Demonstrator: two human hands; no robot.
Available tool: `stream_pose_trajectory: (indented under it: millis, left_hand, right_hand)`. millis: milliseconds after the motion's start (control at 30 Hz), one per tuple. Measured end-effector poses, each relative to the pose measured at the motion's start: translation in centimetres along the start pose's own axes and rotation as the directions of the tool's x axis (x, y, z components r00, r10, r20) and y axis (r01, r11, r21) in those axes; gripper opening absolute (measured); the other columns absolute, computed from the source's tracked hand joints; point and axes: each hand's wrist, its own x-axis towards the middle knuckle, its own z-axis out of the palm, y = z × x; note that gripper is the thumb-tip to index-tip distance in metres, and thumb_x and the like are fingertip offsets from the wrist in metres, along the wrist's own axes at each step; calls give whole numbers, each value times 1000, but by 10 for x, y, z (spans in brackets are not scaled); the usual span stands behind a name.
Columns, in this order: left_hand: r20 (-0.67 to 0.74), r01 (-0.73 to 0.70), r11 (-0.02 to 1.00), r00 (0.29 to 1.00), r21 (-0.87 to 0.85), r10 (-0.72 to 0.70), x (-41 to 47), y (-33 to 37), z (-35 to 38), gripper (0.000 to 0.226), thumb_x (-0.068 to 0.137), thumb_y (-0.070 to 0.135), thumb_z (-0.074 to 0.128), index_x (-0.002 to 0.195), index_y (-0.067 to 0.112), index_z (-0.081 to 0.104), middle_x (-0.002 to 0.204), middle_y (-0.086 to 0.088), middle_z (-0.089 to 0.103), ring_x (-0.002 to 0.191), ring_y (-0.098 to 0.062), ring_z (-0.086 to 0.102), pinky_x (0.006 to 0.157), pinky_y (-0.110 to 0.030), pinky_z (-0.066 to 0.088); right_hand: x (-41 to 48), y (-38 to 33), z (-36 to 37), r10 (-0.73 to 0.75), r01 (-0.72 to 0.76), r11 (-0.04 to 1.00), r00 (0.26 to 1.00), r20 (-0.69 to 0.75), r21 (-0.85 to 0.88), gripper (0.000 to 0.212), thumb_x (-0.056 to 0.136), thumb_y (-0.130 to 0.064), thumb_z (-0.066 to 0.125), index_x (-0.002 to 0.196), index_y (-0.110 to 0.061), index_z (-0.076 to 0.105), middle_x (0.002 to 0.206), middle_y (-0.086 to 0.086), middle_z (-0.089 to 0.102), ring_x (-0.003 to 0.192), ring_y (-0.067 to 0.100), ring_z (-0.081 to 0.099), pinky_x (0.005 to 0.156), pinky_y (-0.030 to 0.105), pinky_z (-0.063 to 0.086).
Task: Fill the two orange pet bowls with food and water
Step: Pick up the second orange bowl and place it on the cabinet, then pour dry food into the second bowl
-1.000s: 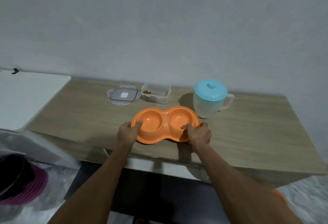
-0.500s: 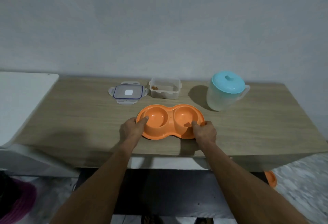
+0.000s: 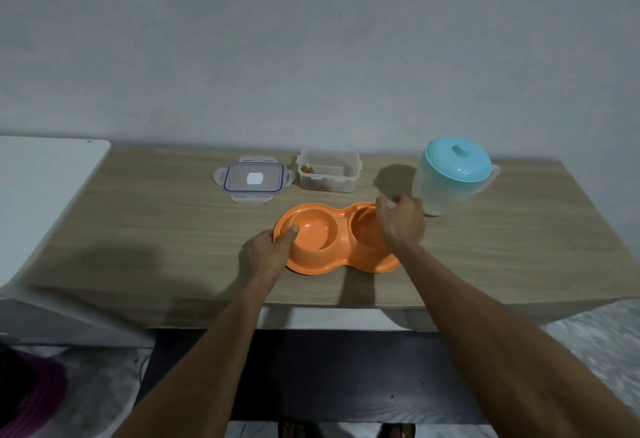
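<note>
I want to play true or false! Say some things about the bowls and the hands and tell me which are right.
1. The left hand grips the rim of the orange double bowl. True.
2. The pitcher has a red top. False: the pitcher lid is light blue.
3. The food box is closed. False: it is open, and the box lid lies flat on the table to its left.
4. The left bowl has nothing in it. True.
5. The right hand grips the pitcher's handle. False: it is over the right bowl and holds nothing.
</note>
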Motion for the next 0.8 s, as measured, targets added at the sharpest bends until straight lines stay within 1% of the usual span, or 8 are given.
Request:
stream_pose_trajectory:
  millis: [100, 167, 267, 367, 533, 667, 733, 800]
  left_hand:
    - [34, -60, 997, 998, 46, 58, 1, -8, 1, 48, 93, 59, 46, 93, 16, 67, 87, 3, 66, 82, -17, 58, 73, -30, 37]
    - [45, -89, 995, 995, 54, 86, 3, -11, 1, 41, 93, 59, 44, 87, 22, 63, 87, 0, 69, 78, -15, 59, 71, -30, 40]
    - [48, -128, 991, 991, 36, 126, 3, -10, 0, 31, 96, 50, 47, 89, 24, 63, 87, -2, 70, 71, -7, 54, 62, -23, 39]
    - [63, -156, 987, 986, 28, 154, 1, -10, 1, 29, 98, 43, 49, 97, 19, 66, 86, 1, 67, 68, 2, 50, 58, -14, 33]
    - [58, -147, 989, 987, 2, 147, 3, -11, 3, 31, 97, 41, 51, 97, 16, 68, 84, -1, 66, 70, -2, 53, 57, -15, 32]
    - [54, -147, 988, 988, 44, 144, 2, -11, 1, 35, 96, 47, 49, 93, 17, 67, 82, 0, 67, 72, -7, 57, 58, -19, 34]
    - [50, -143, 987, 989, 69, 139, 1, -11, 1, 37, 95, 51, 48, 94, 19, 67, 83, 2, 67, 78, -12, 61, 65, -25, 42]
    - [62, -124, 990, 991, 63, 120, -2, -8, -1, 38, 95, 51, 48, 101, 18, 67, 93, 0, 69, 89, -18, 64, 76, -30, 46]
  right_hand:
    - [29, -25, 15, -46, 37, 996, 992, 119, 79, 46, 88, -43, 51, 113, -7, 66, 112, 15, 67, 106, 34, 61, 87, 40, 49]
    - [48, -39, 29, -9, -15, 991, 984, 180, 131, 47, 90, -43, 53, 111, -3, 67, 112, 16, 68, 108, 35, 61, 85, 36, 46]
    - [69, -50, 50, 60, -111, 975, 966, 253, 192, 54, 90, -47, 56, 109, 2, 68, 114, 19, 69, 110, 35, 62, 86, 35, 47]
    - [78, -54, 64, 111, -174, 965, 950, 293, 198, 60, 88, -47, 60, 122, 3, 63, 124, 19, 65, 115, 36, 61, 88, 34, 49]
    - [76, -57, 70, 128, -188, 964, 948, 291, 187, 56, 87, -42, 65, 121, 3, 62, 122, 19, 66, 111, 37, 63, 90, 39, 55]
    - [74, -62, 66, 172, -274, 918, 926, 335, 286, 44, 86, -26, 65, 116, 6, 63, 119, 20, 65, 102, 38, 64, 83, 43, 59]
    - [73, -64, 62, 179, -328, 867, 907, 381, 375, 39, 87, -20, 64, 116, 6, 60, 118, 18, 62, 98, 37, 63, 76, 49, 61]
    - [68, -67, 53, 152, -353, 820, 893, 424, 451, 35, 90, -12, 62, 120, 6, 56, 116, 16, 57, 97, 34, 61, 73, 45, 62]
